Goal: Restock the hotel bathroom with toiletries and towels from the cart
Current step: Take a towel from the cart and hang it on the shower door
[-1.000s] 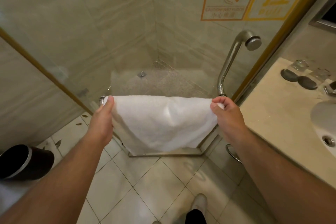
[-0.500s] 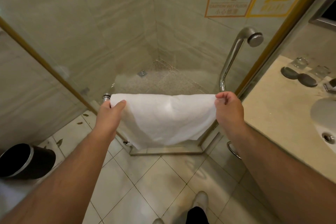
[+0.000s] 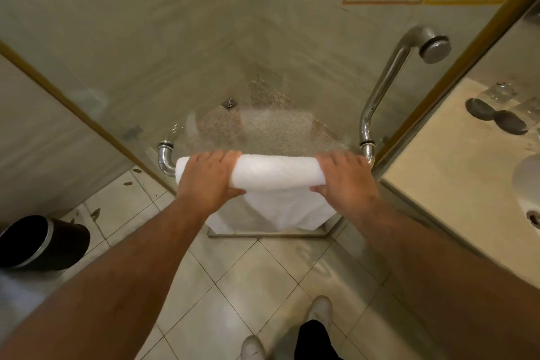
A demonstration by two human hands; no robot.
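A white towel (image 3: pixel 274 181) hangs folded over the chrome towel bar (image 3: pixel 164 159) fixed low on the glass shower door, its lower half drooping toward the floor. My left hand (image 3: pixel 209 177) grips the towel's left end over the bar, fingers curled across the top and thumb underneath. My right hand (image 3: pixel 346 180) grips the right end the same way. Most of the bar is hidden under the towel; only its left elbow and right post (image 3: pixel 368 152) show.
A chrome pull handle (image 3: pixel 388 79) rises on the door at right. The beige counter (image 3: pixel 438 172) with two glasses, dark coasters (image 3: pixel 493 120) and the sink edge lies right. A black bin (image 3: pixel 43 242) stands at left. My shoes (image 3: pixel 320 311) are on the tiled floor.
The towel, held spread out by its top corners before, now lies draped over the bar. Both hands moved forward and down and now wrap over it. The view came closer to the door.
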